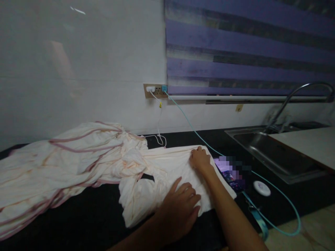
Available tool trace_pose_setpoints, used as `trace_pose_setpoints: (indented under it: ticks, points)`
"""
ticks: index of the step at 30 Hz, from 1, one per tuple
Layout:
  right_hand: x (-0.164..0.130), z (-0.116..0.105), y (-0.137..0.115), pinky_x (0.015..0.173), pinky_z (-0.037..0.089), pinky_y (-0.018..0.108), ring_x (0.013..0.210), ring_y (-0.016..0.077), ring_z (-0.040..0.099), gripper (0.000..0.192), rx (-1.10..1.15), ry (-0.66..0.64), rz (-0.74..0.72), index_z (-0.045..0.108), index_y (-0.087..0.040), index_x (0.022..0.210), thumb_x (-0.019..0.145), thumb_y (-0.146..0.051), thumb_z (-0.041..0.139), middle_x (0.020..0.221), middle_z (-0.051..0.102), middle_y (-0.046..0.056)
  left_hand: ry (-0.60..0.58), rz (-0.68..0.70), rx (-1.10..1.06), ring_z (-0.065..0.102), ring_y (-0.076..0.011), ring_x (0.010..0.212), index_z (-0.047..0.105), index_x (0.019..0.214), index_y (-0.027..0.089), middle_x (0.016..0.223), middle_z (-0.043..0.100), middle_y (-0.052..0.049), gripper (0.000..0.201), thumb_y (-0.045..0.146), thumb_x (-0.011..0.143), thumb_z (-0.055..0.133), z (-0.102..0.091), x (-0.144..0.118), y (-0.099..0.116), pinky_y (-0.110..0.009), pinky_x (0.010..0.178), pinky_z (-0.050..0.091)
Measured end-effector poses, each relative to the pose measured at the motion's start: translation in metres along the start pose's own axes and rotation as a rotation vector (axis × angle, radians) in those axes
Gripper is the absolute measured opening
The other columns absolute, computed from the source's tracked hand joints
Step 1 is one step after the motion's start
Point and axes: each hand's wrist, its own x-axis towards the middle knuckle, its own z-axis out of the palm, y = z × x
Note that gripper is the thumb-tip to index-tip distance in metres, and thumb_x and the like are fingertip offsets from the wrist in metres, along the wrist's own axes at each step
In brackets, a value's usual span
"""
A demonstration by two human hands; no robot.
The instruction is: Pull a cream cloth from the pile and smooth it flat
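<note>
A cream-white cloth garment with pink piping (86,153) lies on the black countertop (86,216). Its left part is loose and wrinkled, with a bunched lump in the middle, and its right part (167,160) is spread nearly flat. My left hand (180,205) rests on the near side of that flat part, fingers spread, palm down. Farther back, my right hand (201,158) lies on the cloth close to its far right corner, fingers slightly bent and pressing on the fabric. I see no cloth gathered in either hand.
Right of the cloth lie a lit phone (232,177) on a teal cable (284,198), a white round object (261,188) and a strap (261,223). A steel sink (290,177) with a curved faucet (282,104) stands beyond. Plugs fill a wall socket (158,91) behind.
</note>
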Motion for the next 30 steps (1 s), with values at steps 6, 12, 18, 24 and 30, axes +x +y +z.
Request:
trace_pose_setpoints:
  ticks: [6, 12, 18, 24, 30]
  points:
    - [0.002, 0.016, 0.010, 0.099, 0.040, 0.043, 0.119, 0.0288, 0.054, 0.038, 0.072, 0.281, -0.023, 0.066, -0.021, 0.125, 0.105, -0.028, 0.035, 0.127, 0.061, 0.016, -0.020, 0.032, -0.011, 0.048, -0.0299, 0.142, 0.057, 0.138, 0.019, 0.146, 0.061, -0.012, 0.042, 0.030, 0.097, 0.056, 0.009, -0.004, 0.007, -0.053, 0.121, 0.039]
    - [0.007, 0.020, 0.015, 0.097, 0.041, 0.034, 0.113, 0.0255, 0.058, 0.034, 0.032, 0.268, -0.105, 0.065, -0.014, 0.122, 0.102, -0.023, 0.041, 0.121, 0.064, 0.017, -0.192, 0.189, -0.100, 0.043, -0.0283, 0.149, 0.044, 0.153, 0.020, 0.160, 0.047, -0.011, 0.056, 0.032, 0.099, 0.053, 0.005, -0.009, 0.015, -0.050, 0.123, 0.037]
    - [0.012, 0.016, 0.002, 0.098, 0.043, 0.039, 0.119, 0.0311, 0.058, 0.036, -0.040, 0.150, -0.105, 0.065, -0.010, 0.125, 0.099, -0.025, 0.045, 0.132, 0.060, 0.021, -0.286, 0.314, -0.206, 0.041, -0.0263, 0.150, 0.055, 0.144, 0.025, 0.155, 0.055, -0.005, 0.044, 0.034, 0.100, 0.052, -0.009, -0.007, 0.008, -0.051, 0.125, 0.032]
    - [0.003, 0.028, 0.009, 0.110, 0.036, 0.039, 0.129, 0.0287, 0.053, 0.040, 0.043, 0.222, -0.127, 0.057, -0.011, 0.134, 0.100, -0.027, 0.043, 0.138, 0.058, 0.020, -0.188, 0.335, -0.137, 0.063, -0.0215, 0.123, 0.062, 0.127, 0.024, 0.131, 0.070, -0.006, 0.029, 0.028, 0.100, 0.052, -0.020, -0.003, 0.006, -0.037, 0.108, 0.047]
    - [0.002, 0.031, 0.026, 0.109, 0.037, 0.034, 0.127, 0.0258, 0.055, 0.042, 0.130, 0.217, -0.150, 0.054, -0.008, 0.136, 0.100, -0.028, 0.043, 0.134, 0.062, 0.019, 0.007, -0.281, 0.127, 0.064, -0.0254, 0.101, 0.060, 0.105, 0.019, 0.112, 0.066, -0.011, 0.024, 0.036, 0.089, 0.064, -0.021, 0.008, -0.015, -0.035, 0.081, 0.054]
